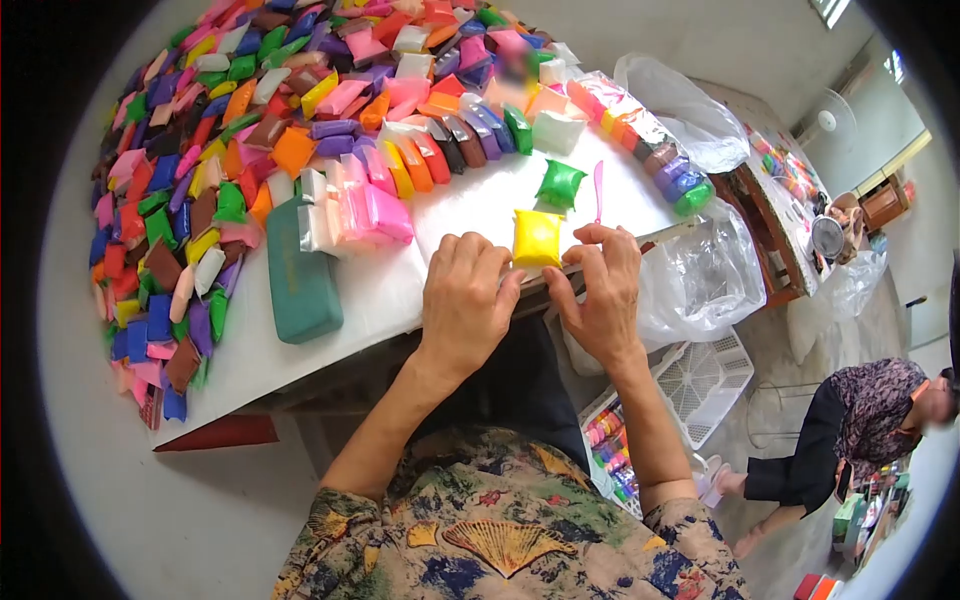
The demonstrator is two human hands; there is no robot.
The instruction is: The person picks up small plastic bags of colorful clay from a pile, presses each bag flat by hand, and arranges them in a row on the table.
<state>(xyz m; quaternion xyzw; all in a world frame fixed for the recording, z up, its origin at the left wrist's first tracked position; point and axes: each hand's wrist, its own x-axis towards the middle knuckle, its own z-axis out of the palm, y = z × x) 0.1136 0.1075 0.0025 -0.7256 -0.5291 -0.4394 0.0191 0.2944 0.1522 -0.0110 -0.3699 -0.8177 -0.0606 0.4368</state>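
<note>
A plump yellow packet in clear film is at the table's front edge, between my two hands. My left hand has its fingers curled and closed at the packet's lower left corner. On the other side, my right hand has bent fingers and thumb closed around the lower right corner. Just beyond lies a green packet, and to its right a thin pink plastic tool.
A large heap of coloured packets covers the table's left and back. Packets stand in a row beside a green case. A filled clear bag lies right. Below are white plastic baskets. Another person sits at the right.
</note>
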